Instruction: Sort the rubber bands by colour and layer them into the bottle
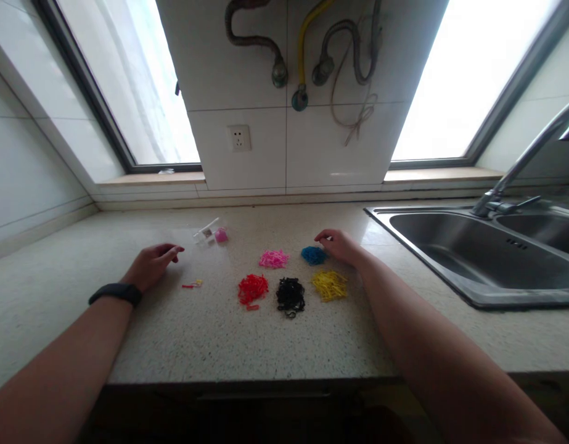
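Five piles of small coloured plastic pieces lie on the speckled countertop: pink (274,259), blue (312,255), red (253,289), black (290,294) and yellow (329,285). At the back edge of the blue pile is my right hand (338,245), its fingers bent into a loose pinch; whatever may be between the tips is too small to tell. My left hand (153,265), with a black wristband (116,295), rests on the counter, fingers curled together and nothing visible in them. A few red and yellow pieces (192,284) lie just right of it.
Behind the left hand lies a clear plastic packet (208,232) with a pink ball-like item (221,235). A steel sink (444,246) with a faucet (492,200) is set in the counter at right. The tiled wall holds a socket (239,138) and hoses (302,52).
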Demonstrator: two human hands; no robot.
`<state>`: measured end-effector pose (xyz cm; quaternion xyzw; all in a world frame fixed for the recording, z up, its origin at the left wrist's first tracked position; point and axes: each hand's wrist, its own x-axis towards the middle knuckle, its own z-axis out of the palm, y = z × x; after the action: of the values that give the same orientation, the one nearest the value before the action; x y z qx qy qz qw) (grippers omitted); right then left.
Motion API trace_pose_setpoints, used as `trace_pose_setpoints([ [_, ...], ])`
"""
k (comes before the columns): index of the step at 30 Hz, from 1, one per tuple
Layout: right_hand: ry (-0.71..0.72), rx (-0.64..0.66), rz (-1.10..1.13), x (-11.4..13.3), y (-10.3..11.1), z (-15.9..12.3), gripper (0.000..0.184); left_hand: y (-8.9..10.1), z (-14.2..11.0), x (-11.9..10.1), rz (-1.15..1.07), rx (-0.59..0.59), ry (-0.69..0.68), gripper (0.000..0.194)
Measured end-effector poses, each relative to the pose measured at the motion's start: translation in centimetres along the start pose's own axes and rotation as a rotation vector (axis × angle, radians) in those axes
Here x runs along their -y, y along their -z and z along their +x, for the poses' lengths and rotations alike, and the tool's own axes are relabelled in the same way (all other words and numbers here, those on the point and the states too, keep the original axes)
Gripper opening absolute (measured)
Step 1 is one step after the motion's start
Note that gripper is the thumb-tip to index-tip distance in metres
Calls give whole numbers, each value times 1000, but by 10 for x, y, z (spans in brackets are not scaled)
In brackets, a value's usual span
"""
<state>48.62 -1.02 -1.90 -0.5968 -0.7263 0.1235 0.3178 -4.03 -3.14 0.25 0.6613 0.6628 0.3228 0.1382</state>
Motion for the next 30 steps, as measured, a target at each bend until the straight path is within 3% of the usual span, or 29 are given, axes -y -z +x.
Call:
trace_pose_setpoints([
  [12,-28,-18,49,7,5,-8,29,-5,6,7,-12,67,-75,51],
  [18,4,-105,130,22,8,-9,27,-5,6,6,-11,90,-93,52],
  [20,27,-142,205,42,11,-11,27,-6,8,7,-1,100,-100,51],
  [23,185,-145,223,90,13,-14,26,-9,12,12,9,103,-122,51],
  [26,356,47,107,149,6,-17,25,-11,17,17,11,110,-132,50],
  [30,578,302,-64,219,-23,-18,26,-13,19,21,10,116,-148,49],
])
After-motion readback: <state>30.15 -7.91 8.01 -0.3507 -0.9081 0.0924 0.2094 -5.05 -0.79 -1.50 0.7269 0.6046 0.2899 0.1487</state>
